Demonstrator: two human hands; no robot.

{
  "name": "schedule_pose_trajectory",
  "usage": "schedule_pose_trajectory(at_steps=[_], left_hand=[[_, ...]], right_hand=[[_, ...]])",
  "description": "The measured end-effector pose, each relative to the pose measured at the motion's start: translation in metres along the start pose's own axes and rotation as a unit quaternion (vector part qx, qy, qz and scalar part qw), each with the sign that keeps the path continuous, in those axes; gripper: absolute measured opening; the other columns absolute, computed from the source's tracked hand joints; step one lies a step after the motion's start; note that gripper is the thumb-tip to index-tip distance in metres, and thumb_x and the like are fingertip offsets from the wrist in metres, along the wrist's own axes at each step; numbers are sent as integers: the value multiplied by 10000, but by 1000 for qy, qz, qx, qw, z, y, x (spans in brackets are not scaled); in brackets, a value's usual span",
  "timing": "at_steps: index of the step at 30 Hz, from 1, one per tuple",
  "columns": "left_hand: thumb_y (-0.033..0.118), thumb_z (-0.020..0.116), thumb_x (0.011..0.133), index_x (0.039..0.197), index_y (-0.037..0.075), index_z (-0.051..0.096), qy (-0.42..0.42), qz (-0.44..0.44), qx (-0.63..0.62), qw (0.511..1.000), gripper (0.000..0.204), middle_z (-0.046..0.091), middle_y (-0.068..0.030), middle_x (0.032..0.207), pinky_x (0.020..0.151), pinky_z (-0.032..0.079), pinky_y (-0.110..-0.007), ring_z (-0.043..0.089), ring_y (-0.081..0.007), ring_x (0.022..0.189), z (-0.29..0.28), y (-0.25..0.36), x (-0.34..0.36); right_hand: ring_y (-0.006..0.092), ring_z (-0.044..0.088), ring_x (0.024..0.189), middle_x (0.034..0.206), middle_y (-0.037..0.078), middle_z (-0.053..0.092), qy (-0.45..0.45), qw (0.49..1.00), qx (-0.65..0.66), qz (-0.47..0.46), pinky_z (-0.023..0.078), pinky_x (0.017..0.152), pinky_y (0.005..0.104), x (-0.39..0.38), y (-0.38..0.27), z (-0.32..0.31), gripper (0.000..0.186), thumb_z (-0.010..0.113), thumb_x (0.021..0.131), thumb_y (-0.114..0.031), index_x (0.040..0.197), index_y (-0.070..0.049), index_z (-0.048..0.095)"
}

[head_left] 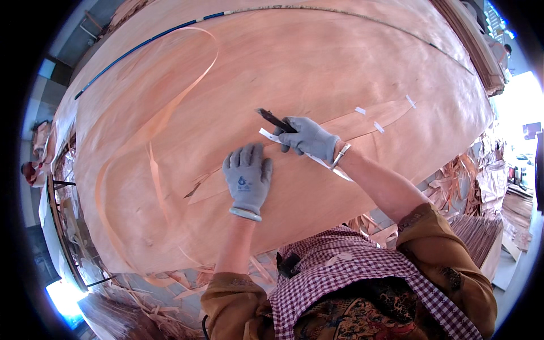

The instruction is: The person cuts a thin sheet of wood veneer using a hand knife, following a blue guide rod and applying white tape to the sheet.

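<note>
A large sheet of thin reddish wood veneer (317, 62) spreads out before me. My left hand (248, 174), in a grey glove, lies flat on it with the fingers stretched forward. To its right, my gloved right hand (310, 139) is closed round a dark knife-like tool (275, 120) that points up and left. A strip of white tape (326, 164) runs under and past the right hand, and I cannot tell whether the fingers pinch it. Short white tape pieces (378, 127) cross the seams of a narrow veneer inlay (345, 123). Beside the left hand shows a slit (194, 188).
A long blue and pale rod (150, 41) curves across the far side of the sheet. Loose veneer ribbon (164, 116) loops over the left part. Torn scraps (453, 184) litter the near right, beside stacked veneer (473, 235). Another person (33, 171) is at the far left.
</note>
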State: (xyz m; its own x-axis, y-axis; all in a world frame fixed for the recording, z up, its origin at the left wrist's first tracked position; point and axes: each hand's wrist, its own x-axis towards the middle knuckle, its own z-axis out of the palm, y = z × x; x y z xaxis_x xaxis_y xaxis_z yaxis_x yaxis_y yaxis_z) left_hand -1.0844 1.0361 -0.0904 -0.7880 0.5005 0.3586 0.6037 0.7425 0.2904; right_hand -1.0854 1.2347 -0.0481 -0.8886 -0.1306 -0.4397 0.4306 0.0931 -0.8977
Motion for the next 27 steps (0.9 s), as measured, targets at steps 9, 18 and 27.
schedule_pose_trajectory(at_steps=[9, 18, 27], left_hand=[[183, 615, 811, 1120, 111, 600, 29, 3, -22, 999, 317, 589, -75, 1138, 948, 365, -437, 523, -293, 1071, 11, -5, 3], [303, 523, 878, 1249, 149, 556, -85, 82, 21, 993, 403, 530, -80, 1299, 1033, 295, -486, 451, -277, 1234, 5, 4, 4], [270, 554, 856, 1163, 155, 609, -98, 92, 36, 990, 332, 502, -66, 1304, 1010, 306, -494, 438, -287, 1226, 4, 4, 5]], right_hand=[[96, 524, 564, 689, 25, 600, 19, 983, -160, 83, 422, 491, 247, 14, 1, 6, 153, 578, 825, -164, 925, -48, 581], [167, 593, 549, 658, 98, 608, 77, 970, -226, 50, 464, 489, 311, -4, 4, 6, 206, 602, 848, -192, 844, 9, 555], [101, 555, 560, 673, 40, 600, -29, 996, -58, 58, 443, 485, 260, -69, 3, 11, 260, 610, 890, -253, 862, -3, 546]])
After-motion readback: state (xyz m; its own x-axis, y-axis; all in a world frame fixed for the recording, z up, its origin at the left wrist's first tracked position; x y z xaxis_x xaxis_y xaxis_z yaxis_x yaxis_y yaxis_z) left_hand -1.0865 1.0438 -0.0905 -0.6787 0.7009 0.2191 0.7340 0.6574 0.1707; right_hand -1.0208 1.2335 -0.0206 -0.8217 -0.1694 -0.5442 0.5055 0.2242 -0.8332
